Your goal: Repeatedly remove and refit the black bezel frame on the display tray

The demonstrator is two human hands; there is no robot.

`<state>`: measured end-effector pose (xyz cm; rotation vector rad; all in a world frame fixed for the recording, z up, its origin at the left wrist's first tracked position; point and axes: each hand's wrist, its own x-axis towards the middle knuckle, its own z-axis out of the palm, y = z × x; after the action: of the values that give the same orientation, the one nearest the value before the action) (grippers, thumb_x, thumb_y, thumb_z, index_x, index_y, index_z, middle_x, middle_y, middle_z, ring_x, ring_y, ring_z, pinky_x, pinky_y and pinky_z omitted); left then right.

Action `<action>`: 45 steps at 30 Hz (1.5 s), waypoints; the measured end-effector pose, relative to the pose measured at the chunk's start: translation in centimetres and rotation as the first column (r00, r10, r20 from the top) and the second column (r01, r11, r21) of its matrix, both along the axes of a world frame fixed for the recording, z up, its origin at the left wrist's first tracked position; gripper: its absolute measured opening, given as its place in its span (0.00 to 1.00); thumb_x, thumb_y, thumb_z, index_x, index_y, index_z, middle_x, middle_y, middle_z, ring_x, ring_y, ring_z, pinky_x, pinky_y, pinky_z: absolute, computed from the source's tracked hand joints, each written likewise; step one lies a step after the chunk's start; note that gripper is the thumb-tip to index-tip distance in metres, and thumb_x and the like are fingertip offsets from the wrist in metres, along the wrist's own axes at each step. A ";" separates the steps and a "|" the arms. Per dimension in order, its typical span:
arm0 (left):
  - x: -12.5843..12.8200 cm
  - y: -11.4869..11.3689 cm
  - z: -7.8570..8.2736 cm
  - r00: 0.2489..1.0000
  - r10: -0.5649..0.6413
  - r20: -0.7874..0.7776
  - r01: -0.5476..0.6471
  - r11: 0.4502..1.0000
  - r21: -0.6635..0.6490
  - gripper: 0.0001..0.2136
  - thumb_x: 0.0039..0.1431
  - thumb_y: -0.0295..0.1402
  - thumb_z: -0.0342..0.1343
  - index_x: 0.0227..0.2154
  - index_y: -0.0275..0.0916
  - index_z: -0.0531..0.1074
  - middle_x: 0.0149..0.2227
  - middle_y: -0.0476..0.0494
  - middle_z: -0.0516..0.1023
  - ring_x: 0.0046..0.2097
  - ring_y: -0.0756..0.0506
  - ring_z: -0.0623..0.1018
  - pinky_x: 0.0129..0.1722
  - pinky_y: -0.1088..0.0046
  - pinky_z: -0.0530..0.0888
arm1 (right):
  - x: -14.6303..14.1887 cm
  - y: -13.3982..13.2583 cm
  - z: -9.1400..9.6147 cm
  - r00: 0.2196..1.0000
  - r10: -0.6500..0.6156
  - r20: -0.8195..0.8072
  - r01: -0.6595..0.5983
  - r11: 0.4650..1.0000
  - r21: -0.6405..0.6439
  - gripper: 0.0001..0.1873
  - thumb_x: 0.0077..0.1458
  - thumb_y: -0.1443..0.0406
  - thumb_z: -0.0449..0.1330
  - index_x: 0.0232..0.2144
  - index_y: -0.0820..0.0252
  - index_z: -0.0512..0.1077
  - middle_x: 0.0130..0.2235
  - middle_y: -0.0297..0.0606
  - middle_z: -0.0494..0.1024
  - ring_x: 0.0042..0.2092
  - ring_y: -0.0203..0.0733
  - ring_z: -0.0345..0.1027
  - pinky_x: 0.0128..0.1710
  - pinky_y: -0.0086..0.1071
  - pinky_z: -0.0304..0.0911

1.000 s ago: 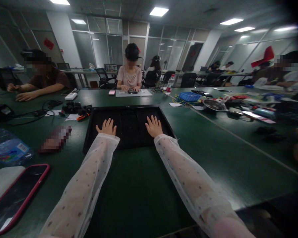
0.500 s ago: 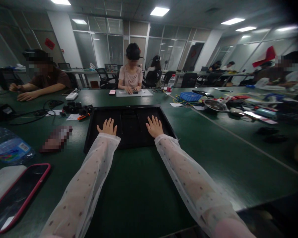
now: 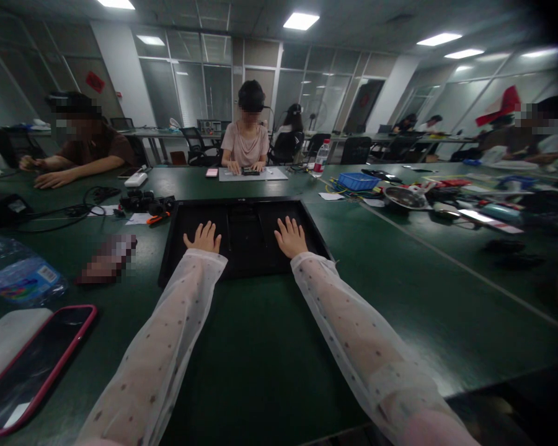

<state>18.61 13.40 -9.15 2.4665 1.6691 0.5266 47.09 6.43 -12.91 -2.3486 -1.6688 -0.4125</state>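
A flat black rectangular panel [image 3: 242,210], like a monitor lying face down, sits on the green table [image 3: 270,334] in front of me. My left hand [image 3: 203,239] lies flat on its near left part, fingers spread and open. My right hand [image 3: 290,237] lies flat on its near right part, fingers also spread. Neither hand holds anything. Both arms wear sheer white dotted sleeves.
A phone in a red case [image 3: 32,365] and a water bottle [image 3: 16,275] lie at the near left. Black cables and small parts [image 3: 144,203] sit left of the panel. A blue tray [image 3: 357,181] and clutter lie to the right. A person [image 3: 247,139] sits opposite, others at both sides.
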 end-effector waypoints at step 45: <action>-6.1 0.3 4.8 0.953 0.250 0.172 -0.268 0.959 0.088 0.26 0.68 0.41 0.47 0.67 0.47 0.66 0.69 0.39 0.66 0.72 0.35 0.56 0.67 0.34 0.51 | 2.6 -3.3 4.8 0.993 0.001 -0.120 0.020 0.985 0.170 0.29 0.70 0.66 0.44 0.69 0.65 0.62 0.71 0.51 0.62 0.69 0.52 0.58 0.67 0.47 0.56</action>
<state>12.54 13.67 -4.31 2.2153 1.9566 0.8441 49.72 3.17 -8.12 -2.2115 -1.5056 -0.3916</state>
